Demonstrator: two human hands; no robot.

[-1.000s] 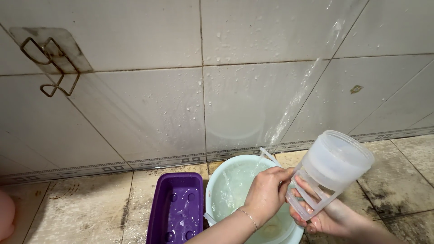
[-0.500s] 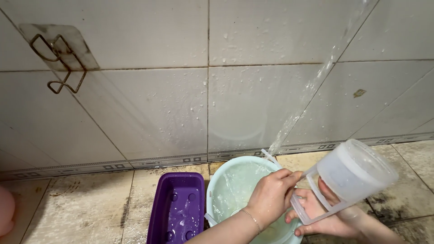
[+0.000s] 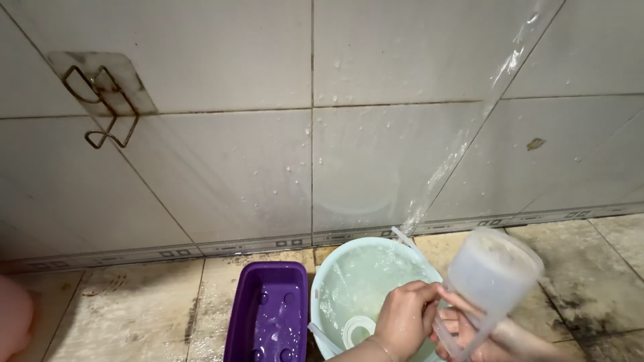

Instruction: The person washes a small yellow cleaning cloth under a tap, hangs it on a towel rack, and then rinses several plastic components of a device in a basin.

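My right hand holds a translucent white plastic jug by its handle, tilted over the right edge of a pale green basin. My left hand touches the jug's handle near its base, fingers curled on it. A stream of water falls from the upper right down to the basin's far rim. The basin holds water, and a white ring-shaped piece lies in it.
A purple rectangular tub with a little water stands left of the basin on the wet, stained tile floor. A tiled wall rises behind, with a metal wire hook stuck at upper left. A pink object shows at the left edge.
The jug has swung down and left, closer to the basin, and both hands have sunk lower in the view. The water stream keeps falling.
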